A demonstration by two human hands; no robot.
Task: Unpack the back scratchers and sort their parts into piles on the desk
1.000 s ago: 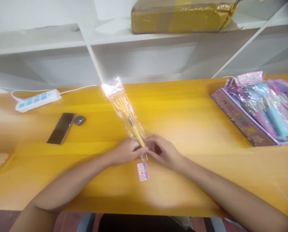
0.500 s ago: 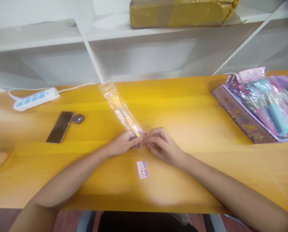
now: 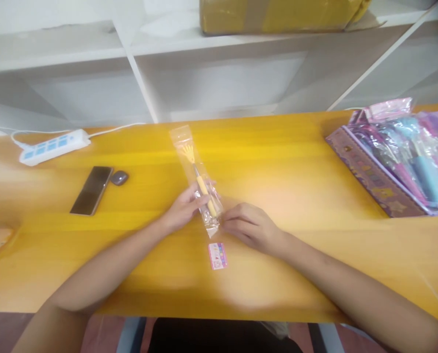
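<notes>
A yellow hand-shaped back scratcher point(image 3: 202, 189) with a metal shaft lies inside a clear plastic bag point(image 3: 180, 135). My left hand point(image 3: 185, 208) is closed around the bagged scratcher at its handle, thumb on top. Close to the bag's lower end, on its right side, is my right hand point(image 3: 250, 226). Its fingers are curled together at the tips; whether they pinch the bag's edge cannot be made out. Just below the bag, a small pink and white printed card point(image 3: 218, 256) rests on the table.
On the right, a purple display box point(image 3: 378, 181) holds several bagged pink and blue items. A phone point(image 3: 91, 190), a small dark rounded case point(image 3: 119, 177) and a white power strip point(image 3: 53, 146) lie on the left. A taped carton point(image 3: 285, 17) sits on the shelf above.
The bagged back scratcher has turned more upright and its lower end now hangs below my left hand. My right fingers have closed in more, staying beside the bag.
</notes>
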